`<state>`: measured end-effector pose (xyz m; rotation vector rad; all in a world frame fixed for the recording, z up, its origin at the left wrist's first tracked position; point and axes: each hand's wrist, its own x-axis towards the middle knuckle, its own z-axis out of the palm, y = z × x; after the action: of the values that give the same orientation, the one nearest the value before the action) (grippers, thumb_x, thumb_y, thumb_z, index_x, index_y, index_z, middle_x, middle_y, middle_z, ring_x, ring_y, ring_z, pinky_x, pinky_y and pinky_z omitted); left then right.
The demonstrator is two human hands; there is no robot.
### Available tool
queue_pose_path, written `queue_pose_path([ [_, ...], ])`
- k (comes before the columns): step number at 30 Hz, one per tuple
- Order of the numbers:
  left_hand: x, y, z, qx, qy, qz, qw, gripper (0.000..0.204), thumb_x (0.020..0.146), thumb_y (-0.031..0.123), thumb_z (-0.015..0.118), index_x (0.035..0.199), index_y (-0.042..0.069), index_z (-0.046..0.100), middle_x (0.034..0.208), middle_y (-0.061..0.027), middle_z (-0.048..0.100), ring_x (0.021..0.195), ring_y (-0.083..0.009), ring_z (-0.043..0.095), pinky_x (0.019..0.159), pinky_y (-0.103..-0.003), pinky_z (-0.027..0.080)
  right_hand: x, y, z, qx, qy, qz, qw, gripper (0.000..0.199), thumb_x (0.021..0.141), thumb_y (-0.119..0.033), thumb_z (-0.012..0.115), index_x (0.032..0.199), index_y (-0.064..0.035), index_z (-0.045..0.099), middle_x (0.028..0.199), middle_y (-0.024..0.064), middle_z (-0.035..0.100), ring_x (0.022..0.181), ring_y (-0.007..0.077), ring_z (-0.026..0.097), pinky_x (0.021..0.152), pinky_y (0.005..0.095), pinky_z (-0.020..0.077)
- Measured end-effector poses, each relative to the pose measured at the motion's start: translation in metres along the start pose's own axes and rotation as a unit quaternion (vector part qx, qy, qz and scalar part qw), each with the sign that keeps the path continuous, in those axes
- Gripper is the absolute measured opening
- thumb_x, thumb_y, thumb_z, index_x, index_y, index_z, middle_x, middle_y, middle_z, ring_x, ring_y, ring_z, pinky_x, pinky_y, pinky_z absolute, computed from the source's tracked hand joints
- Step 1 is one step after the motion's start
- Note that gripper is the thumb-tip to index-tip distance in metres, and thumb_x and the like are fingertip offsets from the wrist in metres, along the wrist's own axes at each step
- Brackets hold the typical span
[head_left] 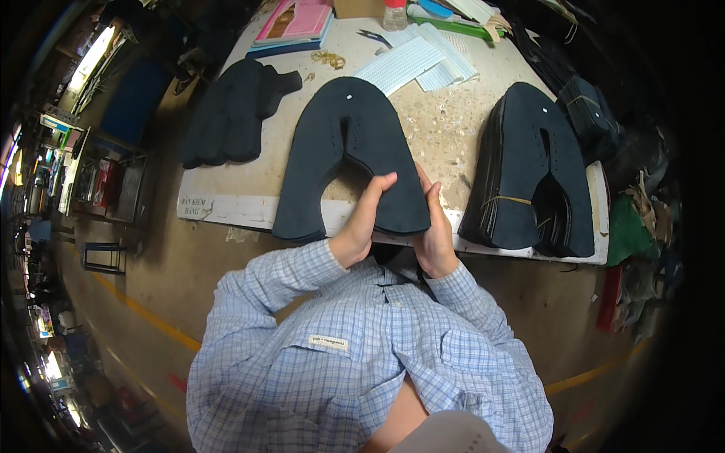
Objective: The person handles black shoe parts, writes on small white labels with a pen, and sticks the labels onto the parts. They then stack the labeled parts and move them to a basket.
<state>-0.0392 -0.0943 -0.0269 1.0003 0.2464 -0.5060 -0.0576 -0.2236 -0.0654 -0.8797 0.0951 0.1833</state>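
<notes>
In front of me lies a stack of black U-shaped shoe uppers (393,151), its curved toe end away from me and its two legs toward me. A small white mark sits near its top, and rows of tiny holes flank the central slit. My left hand (361,226) grips the right leg from its inner side, thumb on top and fingers mostly hidden. On the outer edge of that same leg, my right hand (436,238) presses with thumb and fingers. To the right stands a taller stack of similar black uppers (521,143), bound with a tan rubber band (507,200).
Several dark cut pieces (230,113) lie at the table's left. Farther back are printed sheets (411,64), pliers (373,36), loose rubber bands (329,60), pink-covered booklets (294,20) and a red-capped jar (394,15). The white table edge (234,211) runs near me.
</notes>
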Motion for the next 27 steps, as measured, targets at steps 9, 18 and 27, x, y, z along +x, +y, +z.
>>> queue_pose_path([
  [9, -0.026, 0.030, -0.048, 0.006, -0.067, -0.168, 0.983, 0.041, 0.095, 0.025, 0.055, 0.127, 0.000, 0.052, 0.120, -0.0079, 0.061, 0.108, -0.0158, 0.060, 0.096, -0.031, 0.048, -0.026, -0.036, -0.023, -0.613, -0.144, -0.400, 0.666, 0.072, 0.073, -0.036, 0.076, 0.135, -0.0097, 0.050, 0.140, 0.0129, 0.050, 0.128, 0.0290, 0.049, 0.113, 0.0478, 0.0230],
  [18, -0.029, 0.040, -0.058, 0.108, -0.037, -0.168, 0.979, 0.047, 0.099, 0.038, 0.046, 0.131, 0.004, 0.047, 0.125, -0.0063, 0.056, 0.109, -0.0127, 0.059, 0.090, -0.027, 0.051, 0.025, -0.003, 0.003, -0.624, -0.306, -0.500, 0.517, 0.072, 0.079, -0.020, 0.067, 0.143, -0.0280, 0.035, 0.154, 0.0054, 0.032, 0.140, 0.0228, 0.033, 0.114, 0.0579, 0.0152],
  [27, -0.059, 0.119, -0.038, 0.698, -0.066, 0.420, 0.576, 0.022, 0.082, 0.020, 0.070, 0.100, 0.007, 0.070, 0.106, -0.0105, 0.064, 0.094, -0.0284, 0.063, 0.076, -0.037, 0.049, 0.021, -0.025, 0.012, -0.603, -0.366, -0.387, 0.593, 0.067, 0.062, -0.012, 0.075, 0.126, -0.0139, 0.056, 0.133, 0.0048, 0.056, 0.127, 0.0191, 0.051, 0.116, 0.0534, 0.0199],
])
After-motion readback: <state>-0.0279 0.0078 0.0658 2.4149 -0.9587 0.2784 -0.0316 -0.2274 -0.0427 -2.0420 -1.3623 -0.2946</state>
